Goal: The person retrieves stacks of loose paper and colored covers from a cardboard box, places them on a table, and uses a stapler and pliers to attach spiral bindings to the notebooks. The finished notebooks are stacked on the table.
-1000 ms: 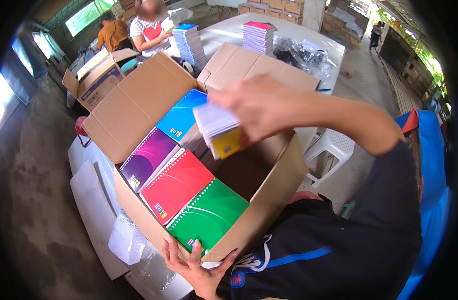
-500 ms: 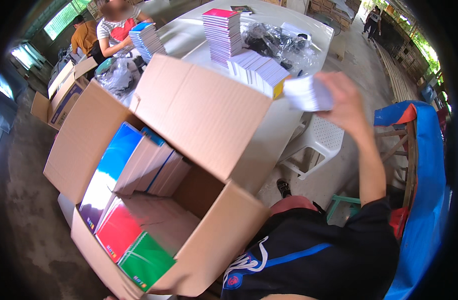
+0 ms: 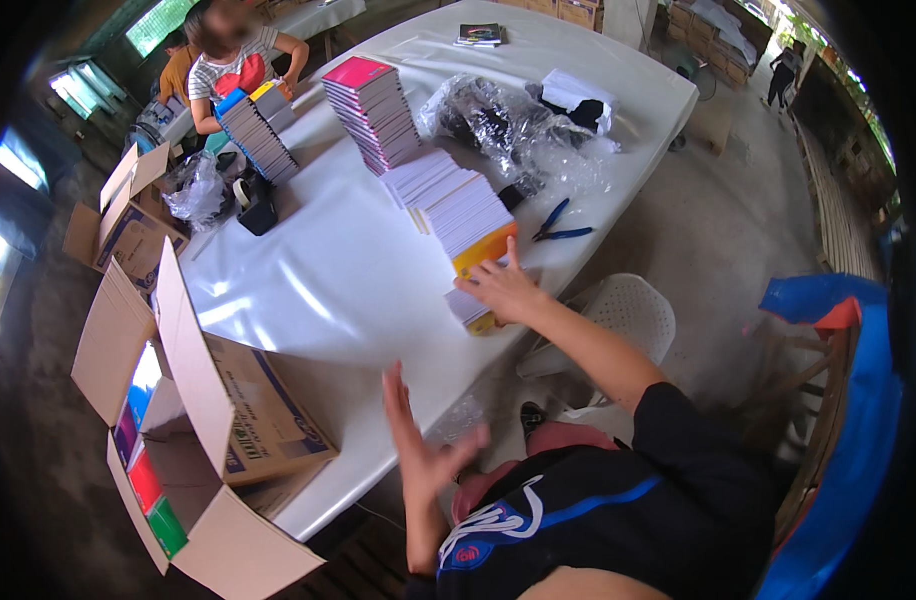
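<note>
My right hand (image 3: 503, 290) is on a small stack of notebooks (image 3: 465, 306) at the near end of a leaning row of notebooks (image 3: 458, 212). Its fingers spread over the stack and reach a yellow cover (image 3: 488, 250); part of the grip is hidden. Lower down, my left hand (image 3: 425, 450) is raised off the table's near edge, blurred, fingers apart and holding nothing. Behind the row rises a tall pile of spiral notebooks with a pink-red top cover (image 3: 361, 72). An open cardboard box (image 3: 268, 410) at left holds notebooks in blue, purple, red and green.
Blue-handled cutters (image 3: 560, 222) and crumpled clear plastic (image 3: 508, 125) lie on the white table (image 3: 308, 270). At far left are a tape dispenser (image 3: 256, 207), a blue notebook stack (image 3: 258, 140) and a seated person (image 3: 240, 75). A white plastic stool (image 3: 628, 315) stands by the right edge.
My right hand has brought a notebook stack from the air at right down to the row's near end. My left hand has come into view. The view has swung, shifting the box leftward.
</note>
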The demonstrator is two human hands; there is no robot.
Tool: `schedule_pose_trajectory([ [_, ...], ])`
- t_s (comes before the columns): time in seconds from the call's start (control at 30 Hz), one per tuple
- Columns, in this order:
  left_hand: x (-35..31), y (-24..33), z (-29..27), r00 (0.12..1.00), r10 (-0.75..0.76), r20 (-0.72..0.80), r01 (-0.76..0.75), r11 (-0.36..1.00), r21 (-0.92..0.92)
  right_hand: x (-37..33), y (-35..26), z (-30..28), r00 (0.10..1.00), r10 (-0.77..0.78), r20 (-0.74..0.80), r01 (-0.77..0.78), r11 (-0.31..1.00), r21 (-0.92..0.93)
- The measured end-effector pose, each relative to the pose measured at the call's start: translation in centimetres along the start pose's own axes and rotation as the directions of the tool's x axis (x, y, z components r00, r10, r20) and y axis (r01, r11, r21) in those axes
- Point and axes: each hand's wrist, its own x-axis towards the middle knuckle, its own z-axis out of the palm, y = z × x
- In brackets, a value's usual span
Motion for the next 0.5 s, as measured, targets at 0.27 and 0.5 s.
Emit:
schedule_pose_trajectory([
  [0.27, 8.7, -13.6, 10.7, 0.999, -0.047, 0.014, 0.048, 0.988, -0.145, -2.4, 2.4, -2.6, 0.999, 0.015, 0.031, -0.022, 0.975, 0.222],
  [0.5, 9.3, -13.4, 13.7, 0.992, -0.128, -0.011, 0.126, 0.984, -0.124, -7.5, 7.6, 7.6, 0.898, 0.415, -0.142, 0.149, 0.016, 0.989],
])
